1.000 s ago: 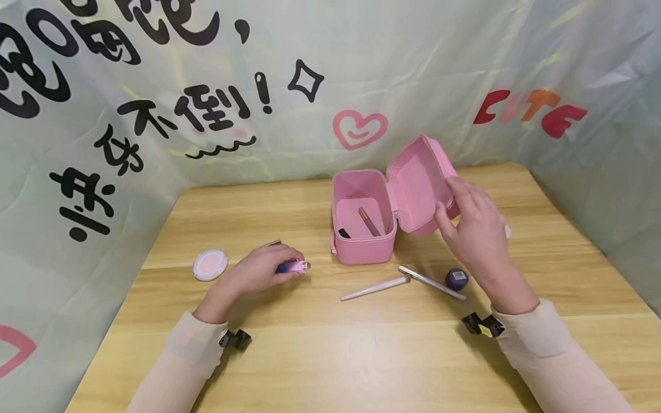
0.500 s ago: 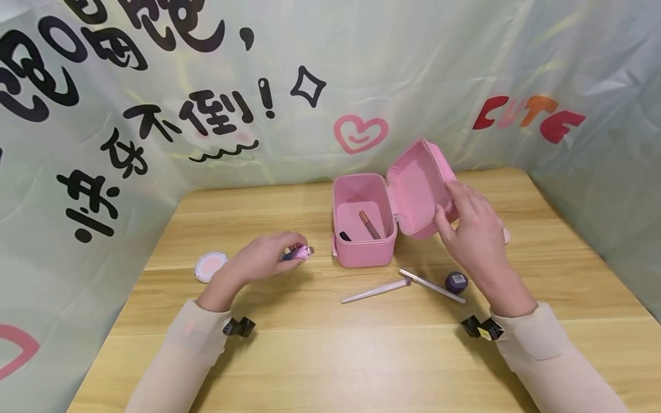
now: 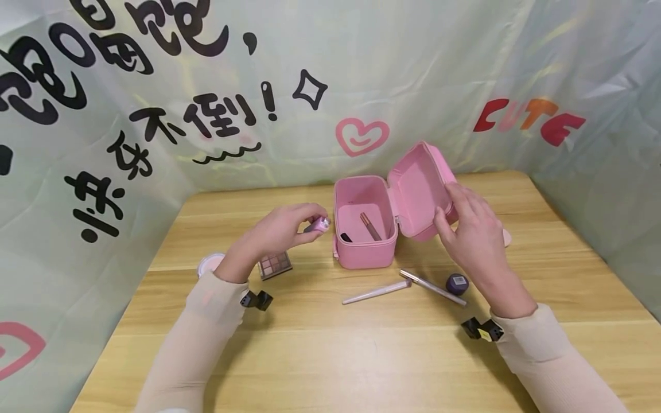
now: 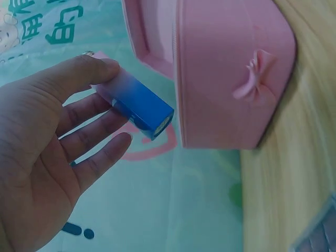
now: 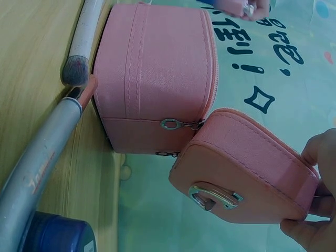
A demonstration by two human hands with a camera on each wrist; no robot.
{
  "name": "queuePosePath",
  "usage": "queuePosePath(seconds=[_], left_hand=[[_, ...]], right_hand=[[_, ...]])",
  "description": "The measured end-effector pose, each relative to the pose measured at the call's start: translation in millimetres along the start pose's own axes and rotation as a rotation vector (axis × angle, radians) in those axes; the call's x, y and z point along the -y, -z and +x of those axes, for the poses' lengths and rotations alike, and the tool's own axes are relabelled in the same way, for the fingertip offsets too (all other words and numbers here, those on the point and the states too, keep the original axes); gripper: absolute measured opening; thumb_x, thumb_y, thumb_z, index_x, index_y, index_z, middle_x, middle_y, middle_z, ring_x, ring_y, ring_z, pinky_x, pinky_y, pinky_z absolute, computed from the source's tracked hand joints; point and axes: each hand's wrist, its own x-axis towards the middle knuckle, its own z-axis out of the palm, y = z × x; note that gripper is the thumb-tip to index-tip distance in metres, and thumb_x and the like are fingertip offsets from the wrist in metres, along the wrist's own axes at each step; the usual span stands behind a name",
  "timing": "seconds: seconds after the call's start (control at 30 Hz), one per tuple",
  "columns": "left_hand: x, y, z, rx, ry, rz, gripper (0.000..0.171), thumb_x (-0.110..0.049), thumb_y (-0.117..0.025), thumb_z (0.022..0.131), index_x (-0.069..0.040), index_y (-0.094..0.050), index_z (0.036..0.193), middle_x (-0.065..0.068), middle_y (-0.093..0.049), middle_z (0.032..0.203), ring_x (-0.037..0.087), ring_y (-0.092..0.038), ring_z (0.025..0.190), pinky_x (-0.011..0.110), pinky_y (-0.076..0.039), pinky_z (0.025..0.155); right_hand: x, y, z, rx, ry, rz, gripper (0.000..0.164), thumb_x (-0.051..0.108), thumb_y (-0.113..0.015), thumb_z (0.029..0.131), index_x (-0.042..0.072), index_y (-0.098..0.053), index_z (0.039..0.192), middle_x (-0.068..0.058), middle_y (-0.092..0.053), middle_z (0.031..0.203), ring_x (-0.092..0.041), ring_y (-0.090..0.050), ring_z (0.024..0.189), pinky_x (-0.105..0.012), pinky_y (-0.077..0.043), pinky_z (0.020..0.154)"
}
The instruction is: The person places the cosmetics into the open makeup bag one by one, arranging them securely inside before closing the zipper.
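Observation:
Between thumb and fingers, my left hand (image 3: 281, 229) pinches a pink-and-blue lipstick tube (image 4: 142, 105), held in the air just left of the pink makeup case (image 3: 364, 255). The case stands with its lid (image 3: 420, 183) tilted back to the right. Inside it lie a brown slim tube (image 3: 370, 226) and a small black item (image 3: 346, 237), partly hidden by the front wall. My right hand (image 3: 475, 246) grips the lid's outer edge; in the right wrist view its thumb and fingers (image 5: 323, 152) pinch the lid's corner.
Before the case lie a white-handled makeup brush (image 3: 374, 292) and a silver-handled brush (image 3: 434, 285), near a dark blue jar (image 3: 457, 283). To the left are an eyeshadow palette (image 3: 275, 265) and a round compact (image 3: 209, 263), partly behind my left arm. A printed cloth stands behind the table.
My left hand has lifted the lipstick tube and carried it right and away from me, up to the case. The palette has come into view beneath it. My right hand stays on the lid.

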Motion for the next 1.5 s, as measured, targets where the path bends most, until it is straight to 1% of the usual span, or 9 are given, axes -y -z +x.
queuePosePath(seconds=[0.17,0.3,0.53,0.6,0.8,0.9,1.07,1.23,1.5], left_hand=[[-3.5,2.2,21.2,-0.009,-0.051,0.026,0.024,-0.022,-0.067,0.095,-0.016,-0.061,0.117,-0.005,-0.065,0.102,0.011,-0.063,0.095,0.031,-0.053,0.082],[-6.0,1.0,36.7,-0.008,-0.078,0.029,0.028,-0.021,-0.068,0.094,-0.015,-0.059,0.119,-0.005,-0.066,0.101,0.012,-0.063,0.094,0.029,-0.052,0.080],[-12.8,-4.3,60.1,0.052,-0.065,0.045,0.019,-0.020,-0.067,0.093,-0.015,-0.058,0.109,-0.005,-0.062,0.097,0.011,-0.061,0.092,0.026,-0.052,0.077],[-14.6,-6.4,66.1,0.070,-0.061,0.055,0.021,-0.021,-0.068,0.093,-0.014,-0.060,0.112,-0.005,-0.062,0.097,0.011,-0.060,0.091,0.026,-0.051,0.077],[-15.1,-17.9,81.7,0.141,-0.089,0.093,0.033,-0.019,-0.068,0.093,-0.012,-0.065,0.126,-0.001,-0.065,0.115,0.013,-0.058,0.100,0.028,-0.048,0.089],[-13.0,-26.9,86.8,0.181,-0.095,0.081,0.030,-0.017,-0.069,0.092,-0.013,-0.067,0.122,-0.002,-0.066,0.112,0.012,-0.059,0.099,0.026,-0.048,0.089],[-9.2,-41.2,92.6,0.269,-0.049,0.060,0.027,-0.018,-0.071,0.092,-0.015,-0.067,0.118,-0.006,-0.066,0.108,0.013,-0.062,0.099,0.026,-0.049,0.088],[-4.4,-52.3,95.8,0.297,-0.045,0.059,0.024,-0.016,-0.070,0.092,-0.014,-0.068,0.115,-0.007,-0.066,0.104,0.012,-0.062,0.095,0.025,-0.049,0.085],[-2.9,-61.9,98.5,0.356,-0.077,0.092,0.024,-0.015,-0.072,0.090,-0.016,-0.071,0.114,-0.008,-0.067,0.107,0.008,-0.059,0.102,0.025,-0.047,0.094]], right_hand=[[-1.5,-0.2,0.6,0.001,-0.002,-0.005,0.046,0.018,-0.062,0.089,-0.001,-0.057,0.131,-0.025,-0.059,0.127,-0.046,-0.055,0.115,-0.065,-0.047,0.089],[-3.3,-1.0,0.6,0.003,-0.004,-0.011,0.046,0.019,-0.062,0.089,0.000,-0.057,0.131,-0.025,-0.059,0.127,-0.045,-0.055,0.115,-0.064,-0.048,0.089],[-4.1,-0.9,0.7,-0.007,0.003,-0.013,0.047,0.021,-0.061,0.090,-0.001,-0.057,0.131,-0.025,-0.059,0.127,-0.046,-0.056,0.114,-0.065,-0.048,0.087],[-4.1,-1.0,0.8,-0.011,0.008,-0.011,0.046,0.021,-0.061,0.090,-0.001,-0.058,0.130,-0.025,-0.060,0.126,-0.046,-0.056,0.114,-0.065,-0.048,0.087],[-3.9,-1.3,-0.2,-0.016,0.011,-0.007,0.046,0.021,-0.061,0.090,-0.001,-0.058,0.130,-0.025,-0.060,0.126,-0.046,-0.056,0.114,-0.065,-0.048,0.087],[-3.8,-1.9,-0.5,-0.017,0.009,-0.007,0.046,0.021,-0.061,0.090,-0.001,-0.058,0.130,-0.025,-0.060,0.127,-0.046,-0.056,0.114,-0.065,-0.049,0.086],[-4.1,-2.7,-0.6,-0.014,0.011,-0.013,0.047,0.021,-0.061,0.090,-0.001,-0.058,0.131,-0.025,-0.059,0.127,-0.045,-0.056,0.113,-0.064,-0.049,0.085],[-3.8,-3.0,-0.5,-0.009,0.010,-0.016,0.047,0.021,-0.061,0.089,-0.001,-0.058,0.131,-0.025,-0.059,0.128,-0.045,-0.056,0.114,-0.064,-0.049,0.086],[-3.7,-3.6,-1.1,-0.013,0.008,-0.015,0.047,0.021,-0.060,0.090,0.000,-0.058,0.131,-0.024,-0.059,0.128,-0.046,-0.056,0.114,-0.064,-0.049,0.086]])
